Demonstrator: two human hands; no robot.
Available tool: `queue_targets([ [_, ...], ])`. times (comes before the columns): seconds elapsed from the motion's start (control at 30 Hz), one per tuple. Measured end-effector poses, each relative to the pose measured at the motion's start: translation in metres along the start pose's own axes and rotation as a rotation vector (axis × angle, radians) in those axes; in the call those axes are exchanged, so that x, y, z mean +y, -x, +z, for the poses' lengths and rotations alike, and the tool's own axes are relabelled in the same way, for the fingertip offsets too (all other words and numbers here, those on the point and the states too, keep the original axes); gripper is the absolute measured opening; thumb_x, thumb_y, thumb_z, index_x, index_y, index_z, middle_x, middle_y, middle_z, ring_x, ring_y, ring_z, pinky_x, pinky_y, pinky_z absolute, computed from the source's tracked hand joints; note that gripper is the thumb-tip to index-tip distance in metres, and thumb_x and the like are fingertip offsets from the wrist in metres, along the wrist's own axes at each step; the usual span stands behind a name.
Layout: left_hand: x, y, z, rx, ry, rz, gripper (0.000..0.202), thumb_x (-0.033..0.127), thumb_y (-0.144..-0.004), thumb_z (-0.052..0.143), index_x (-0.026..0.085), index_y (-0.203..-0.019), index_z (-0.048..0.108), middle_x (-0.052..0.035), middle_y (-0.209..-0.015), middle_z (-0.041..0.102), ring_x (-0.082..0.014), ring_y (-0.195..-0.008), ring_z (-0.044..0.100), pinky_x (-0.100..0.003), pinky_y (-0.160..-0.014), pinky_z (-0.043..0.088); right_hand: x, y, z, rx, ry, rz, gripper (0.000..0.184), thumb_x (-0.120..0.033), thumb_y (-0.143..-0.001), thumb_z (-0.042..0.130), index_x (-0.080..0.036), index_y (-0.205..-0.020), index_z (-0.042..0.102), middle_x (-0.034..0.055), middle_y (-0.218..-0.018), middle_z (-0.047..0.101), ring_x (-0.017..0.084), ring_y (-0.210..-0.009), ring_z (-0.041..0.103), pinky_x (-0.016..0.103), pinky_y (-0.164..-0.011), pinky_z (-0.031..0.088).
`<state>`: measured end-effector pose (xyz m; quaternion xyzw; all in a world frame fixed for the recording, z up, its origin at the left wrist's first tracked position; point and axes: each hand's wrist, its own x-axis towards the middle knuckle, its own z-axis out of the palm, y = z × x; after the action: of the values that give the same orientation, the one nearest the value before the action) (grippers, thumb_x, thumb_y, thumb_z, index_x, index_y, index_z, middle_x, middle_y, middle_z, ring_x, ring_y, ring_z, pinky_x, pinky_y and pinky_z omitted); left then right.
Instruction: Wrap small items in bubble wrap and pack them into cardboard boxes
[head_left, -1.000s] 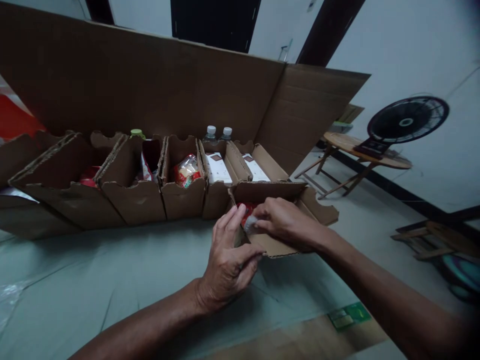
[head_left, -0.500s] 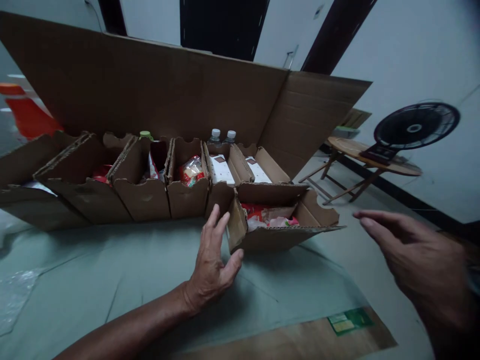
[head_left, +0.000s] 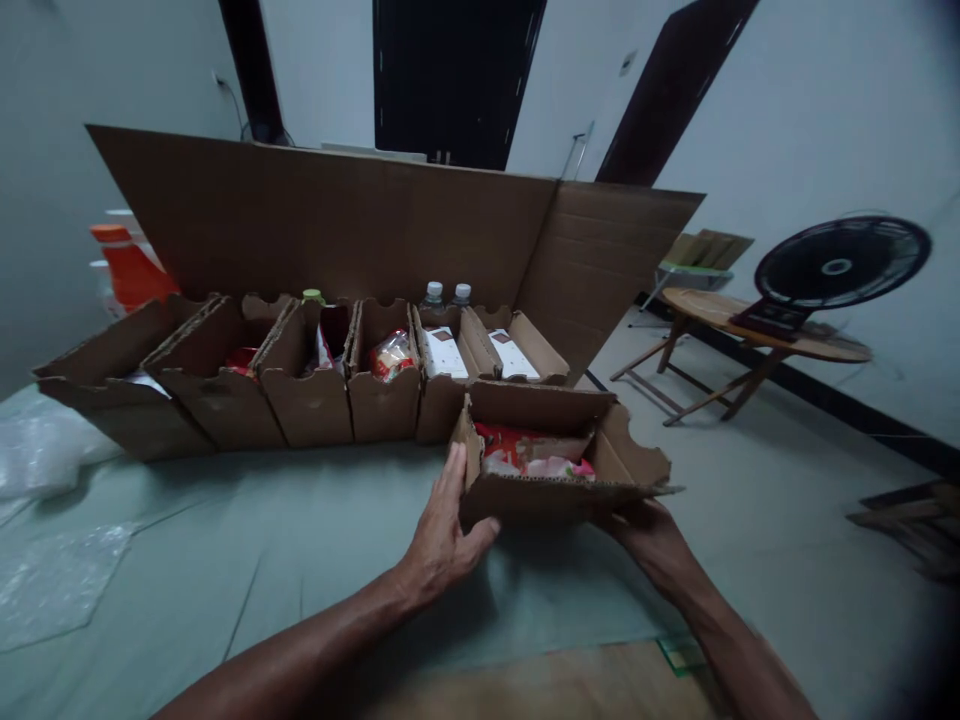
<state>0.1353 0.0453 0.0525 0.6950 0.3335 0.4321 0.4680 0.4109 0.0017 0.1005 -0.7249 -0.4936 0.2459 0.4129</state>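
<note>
A cardboard box point(head_left: 555, 500) with an open top sits crosswise in front of the row, between my two hands. Red and pink-white packets point(head_left: 536, 452) lie inside it. My left hand point(head_left: 448, 530) presses along the box's left end, fingers pointing up that side and thumb by the front wall. Under the right front corner, my right hand point(head_left: 637, 530) grips the same box; its fingertips are hidden beneath. Behind stands a row of open cardboard bins point(head_left: 315, 410) with packets and white boxes point(head_left: 444, 352) in them.
A tall cardboard panel point(head_left: 360, 220) stands behind the bins, with two clear bottles point(head_left: 433, 296) before it. At left are an orange bottle point(head_left: 131, 270) and bubble wrap point(head_left: 52, 450). A black fan point(head_left: 836, 268) rests on a wooden folding table point(head_left: 705, 300) at right.
My right hand has come in from the far right and taken hold of the box's underside. My left hand has closed up against the left end. The camera view has shifted.
</note>
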Motion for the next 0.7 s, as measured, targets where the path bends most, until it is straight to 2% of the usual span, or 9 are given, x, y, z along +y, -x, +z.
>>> queue_targets([
  [0.1, 0.009, 0.047, -0.029, 0.014, -0.03, -0.022, 0.083, 0.03, -0.087, 0.062, 0.022, -0.158, 0.02, -0.0147, -0.166, 0.021, -0.0329, -0.153, 0.021, -0.058, -0.123, 0.021, -0.013, 0.045, 0.018, 0.036, 0.053, -0.066, 0.022, -0.043, -0.061, 0.073, -0.023, -0.07, 0.073, 0.0047, -0.078, 0.079, 0.035, -0.077, 0.073, 0.045, -0.071, 0.059],
  [0.17, 0.019, 0.082, -0.057, 0.062, -0.058, -0.071, 0.077, 0.032, -0.09, 0.061, 0.024, -0.157, 0.025, -0.0133, -0.164, 0.029, -0.0323, -0.151, 0.028, -0.056, -0.122, 0.026, -0.03, 0.072, 0.04, 0.015, 0.056, -0.121, 0.02, -0.043, -0.064, 0.072, -0.024, -0.069, 0.074, 0.0036, -0.077, 0.078, 0.033, -0.076, 0.073, 0.043, -0.07, 0.059],
  [0.23, 0.031, 0.11, -0.09, 0.147, -0.081, -0.137, 0.069, 0.035, -0.091, 0.061, 0.024, -0.154, 0.033, -0.0127, -0.157, 0.041, -0.0313, -0.145, 0.039, -0.05, -0.119, 0.034, -0.052, 0.09, 0.068, -0.061, 0.045, -0.169, 0.021, -0.043, -0.068, 0.07, -0.023, -0.073, 0.075, 0.0035, -0.08, 0.079, 0.031, -0.076, 0.073, 0.041, -0.071, 0.059],
  [0.3, 0.044, 0.121, -0.122, 0.255, -0.1, -0.195, 0.061, 0.038, -0.091, 0.062, 0.022, -0.147, 0.043, -0.0118, -0.144, 0.056, -0.0297, -0.133, 0.053, -0.045, -0.112, 0.043, -0.078, 0.096, 0.095, -0.125, 0.051, -0.209, 0.023, -0.044, -0.071, 0.069, -0.022, -0.075, 0.076, 0.0043, -0.08, 0.079, 0.029, -0.073, 0.072, 0.038, -0.068, 0.058],
  [0.4, 0.058, 0.098, -0.155, 0.366, -0.121, -0.198, 0.055, 0.038, -0.089, 0.064, 0.019, -0.138, 0.05, -0.0105, -0.13, 0.064, -0.0274, -0.12, 0.06, -0.043, -0.106, 0.047, -0.112, 0.083, 0.119, -0.113, 0.067, -0.248, 0.025, -0.044, -0.068, 0.068, -0.02, -0.07, 0.074, 0.0058, -0.075, 0.077, 0.028, -0.067, 0.07, 0.036, -0.062, 0.056],
  [0.47, 0.062, 0.069, -0.161, 0.391, -0.095, -0.098, 0.06, 0.035, -0.086, 0.066, 0.017, -0.14, 0.049, -0.0122, -0.134, 0.061, -0.0284, -0.125, 0.057, -0.045, -0.109, 0.044, -0.122, 0.072, 0.12, -0.049, 0.086, -0.254, 0.028, -0.047, -0.065, 0.068, -0.019, -0.068, 0.072, 0.0068, -0.074, 0.077, 0.029, -0.069, 0.07, 0.036, -0.063, 0.055],
  [0.57, 0.06, 0.041, -0.15, 0.311, -0.028, 0.032, 0.063, 0.028, -0.085, 0.063, 0.018, -0.145, 0.046, -0.0128, -0.14, 0.059, -0.0279, -0.131, 0.053, -0.046, -0.112, 0.041, -0.114, 0.074, 0.105, 0.068, 0.169, -0.197, 0.035, -0.054, -0.064, 0.067, -0.02, -0.065, 0.071, 0.0095, -0.071, 0.075, 0.034, -0.072, 0.07, 0.039, -0.061, 0.055],
  [0.63, 0.057, 0.049, -0.142, 0.254, -0.008, 0.053, 0.067, 0.025, -0.084, 0.062, 0.019, -0.148, 0.044, -0.013, -0.148, 0.053, -0.0282, -0.137, 0.048, -0.047, -0.115, 0.038, -0.1, 0.091, 0.098, 0.105, 0.233, -0.135, 0.035, -0.056, -0.065, 0.068, -0.022, -0.066, 0.072, 0.0099, -0.069, 0.075, 0.035, -0.07, 0.071, 0.041, -0.058, 0.056],
  [0.7, 0.052, 0.075, -0.143, 0.252, -0.007, -0.005, 0.067, 0.024, -0.083, 0.063, 0.019, -0.148, 0.044, -0.013, -0.152, 0.049, -0.0286, -0.14, 0.045, -0.046, -0.116, 0.037, -0.09, 0.115, 0.104, 0.13, 0.239, -0.126, 0.033, -0.057, -0.066, 0.068, -0.025, -0.067, 0.073, 0.0083, -0.069, 0.075, 0.035, -0.068, 0.071, 0.042, -0.057, 0.057],
])
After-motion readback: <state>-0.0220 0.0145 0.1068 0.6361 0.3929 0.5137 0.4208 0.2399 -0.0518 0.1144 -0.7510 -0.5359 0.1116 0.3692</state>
